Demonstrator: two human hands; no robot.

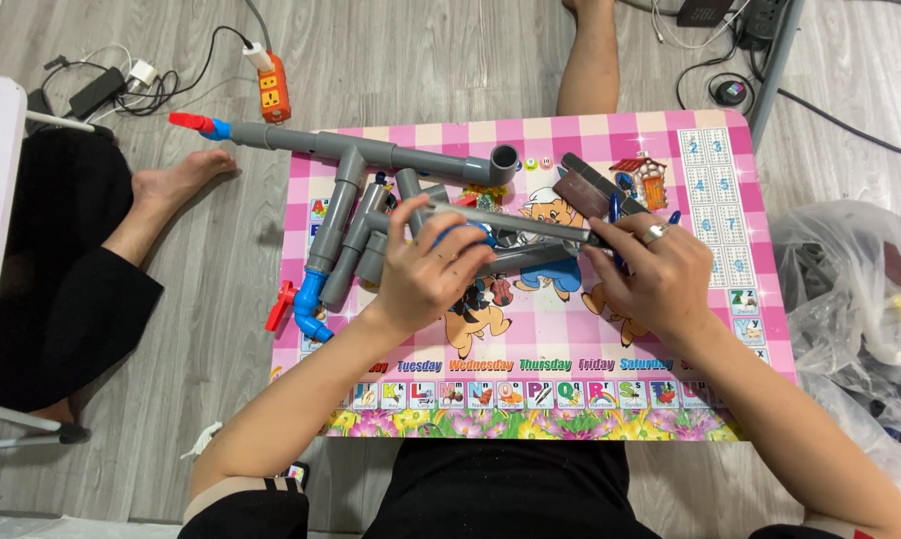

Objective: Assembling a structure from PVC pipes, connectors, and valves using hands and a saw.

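Note:
My left hand (426,269) grips a grey plastic pipe piece with a blue fitting (465,235) over the pink children's table (570,339). A ring shows on my right hand (655,269), which is closed on the blue handle of a pipe cutter (585,190). The cutter's dark jaws reach up and to the left. A thin grey pipe (515,228) runs between both hands. Beyond them lies a long grey pipe assembly (391,152) with an elbow (503,165) and a red and blue end (199,124). More grey pipes with blue fittings (316,299) lie at the table's left edge.
An orange power strip (274,88) with cables lies on the wooden floor at the far left. Someone's bare foot (176,185) and black clothing are at the left, another leg (590,55) at the top. A clear plastic bag (855,299) sits at the right.

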